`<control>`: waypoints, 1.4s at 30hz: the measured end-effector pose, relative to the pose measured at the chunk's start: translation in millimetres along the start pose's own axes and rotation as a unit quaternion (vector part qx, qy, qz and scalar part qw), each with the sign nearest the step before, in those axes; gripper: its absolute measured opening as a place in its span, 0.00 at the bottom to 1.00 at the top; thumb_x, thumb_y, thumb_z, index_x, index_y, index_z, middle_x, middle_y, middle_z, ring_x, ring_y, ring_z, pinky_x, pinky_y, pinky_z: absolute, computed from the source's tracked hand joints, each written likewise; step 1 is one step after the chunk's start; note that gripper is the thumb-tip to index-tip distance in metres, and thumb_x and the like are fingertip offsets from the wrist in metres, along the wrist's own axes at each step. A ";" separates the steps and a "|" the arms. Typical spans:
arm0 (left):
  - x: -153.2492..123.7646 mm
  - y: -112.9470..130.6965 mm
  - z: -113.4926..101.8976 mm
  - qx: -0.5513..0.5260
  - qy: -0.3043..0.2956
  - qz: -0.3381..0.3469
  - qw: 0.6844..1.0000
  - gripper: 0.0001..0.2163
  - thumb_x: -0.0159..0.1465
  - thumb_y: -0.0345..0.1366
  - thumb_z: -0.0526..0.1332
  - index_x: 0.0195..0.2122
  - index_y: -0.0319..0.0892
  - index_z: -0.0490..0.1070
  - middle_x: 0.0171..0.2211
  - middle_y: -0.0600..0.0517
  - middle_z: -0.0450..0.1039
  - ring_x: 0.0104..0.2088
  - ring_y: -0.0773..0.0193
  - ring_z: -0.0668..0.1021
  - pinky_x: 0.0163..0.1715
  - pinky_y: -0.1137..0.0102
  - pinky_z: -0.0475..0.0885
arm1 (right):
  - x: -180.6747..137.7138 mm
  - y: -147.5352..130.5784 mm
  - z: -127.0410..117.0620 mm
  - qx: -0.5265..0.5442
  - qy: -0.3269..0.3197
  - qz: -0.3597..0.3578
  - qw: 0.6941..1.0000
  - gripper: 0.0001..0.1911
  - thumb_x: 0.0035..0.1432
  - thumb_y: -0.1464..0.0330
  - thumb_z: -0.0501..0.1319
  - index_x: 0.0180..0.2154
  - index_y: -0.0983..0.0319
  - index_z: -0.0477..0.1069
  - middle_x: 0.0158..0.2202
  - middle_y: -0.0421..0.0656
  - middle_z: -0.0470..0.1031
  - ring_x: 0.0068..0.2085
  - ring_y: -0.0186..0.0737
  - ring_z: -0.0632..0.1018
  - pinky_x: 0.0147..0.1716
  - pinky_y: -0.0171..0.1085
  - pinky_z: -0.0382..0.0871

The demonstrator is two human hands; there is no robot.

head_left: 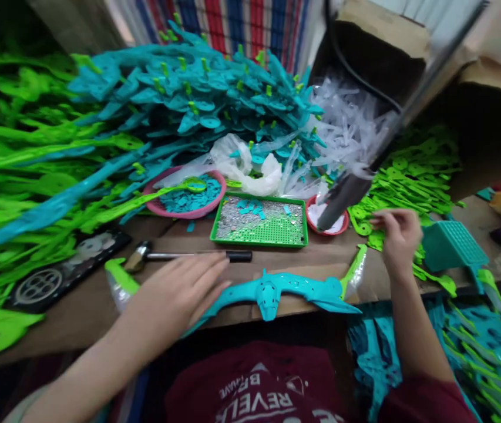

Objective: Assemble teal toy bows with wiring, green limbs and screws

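Observation:
My left hand [180, 296] lies flat with fingers stretched out on the wooden bench, resting on the left arm of a teal plastic bow-shaped toy [272, 292] near the front edge. A small hammer [188, 255] lies just beyond that hand. My right hand [397, 235] reaches to the right into a pile of flat green plastic parts [413, 176], fingers curled and blurred; what they grip is unclear.
A green tray [259, 222] of small metal bits, a pink bowl [186, 198] of teal pieces and a small red bowl [327, 216] stand mid-bench. Heaps of teal parts [197, 88] and green parts [25, 158] rise behind and left. A teal basket [453, 247] sits right.

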State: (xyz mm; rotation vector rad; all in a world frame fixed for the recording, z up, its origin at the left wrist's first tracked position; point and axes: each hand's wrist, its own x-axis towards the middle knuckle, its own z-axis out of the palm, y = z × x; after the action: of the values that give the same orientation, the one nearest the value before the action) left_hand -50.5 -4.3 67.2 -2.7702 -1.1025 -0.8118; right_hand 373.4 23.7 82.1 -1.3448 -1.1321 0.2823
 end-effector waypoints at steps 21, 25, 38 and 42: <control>-85.6 90.8 54.8 -0.151 0.424 -0.418 0.789 0.13 0.68 0.36 0.60 0.52 0.43 0.64 0.47 0.44 0.70 0.49 0.56 0.76 0.48 0.59 0.77 | -105.9 -67.8 159.3 0.025 -0.535 -0.162 0.829 0.01 0.63 0.71 0.63 0.38 0.59 0.72 0.37 0.43 0.78 0.38 0.38 0.80 0.37 0.38 0.76; -126.3 80.8 17.4 -0.058 0.417 -0.434 0.797 0.09 0.66 0.27 0.62 0.46 0.43 0.68 0.43 0.48 0.73 0.45 0.60 0.77 0.46 0.63 0.75 | -128.7 -83.0 179.7 0.030 -0.487 -0.157 0.858 0.03 0.65 0.72 0.60 0.39 0.59 0.71 0.35 0.41 0.77 0.31 0.35 0.79 0.31 0.36 0.75; 63.1 -78.1 41.2 0.099 -0.125 0.019 0.987 0.12 0.68 0.27 0.55 0.48 0.36 0.76 0.52 0.40 0.78 0.50 0.49 0.79 0.43 0.59 0.74 | -197.3 -98.2 124.4 0.049 -0.420 -0.568 0.706 0.08 0.59 0.74 0.61 0.27 0.63 0.73 0.27 0.41 0.74 0.24 0.31 0.67 0.21 0.34 0.56; 95.3 -94.4 79.7 0.125 -0.179 0.072 0.973 0.15 0.71 0.34 0.55 0.55 0.38 0.75 0.62 0.42 0.72 0.61 0.50 0.73 0.57 0.58 0.68 | -198.9 -84.5 111.8 0.015 -0.362 -0.523 0.772 0.09 0.59 0.76 0.60 0.26 0.64 0.72 0.26 0.41 0.74 0.23 0.31 0.66 0.20 0.34 0.55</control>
State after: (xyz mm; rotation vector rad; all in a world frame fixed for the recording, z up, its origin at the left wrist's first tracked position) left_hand -18.2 144.2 31.9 -2.7965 -0.9492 -0.1440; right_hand 156.0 -77.3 40.0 -0.3589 -2.3352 -0.0352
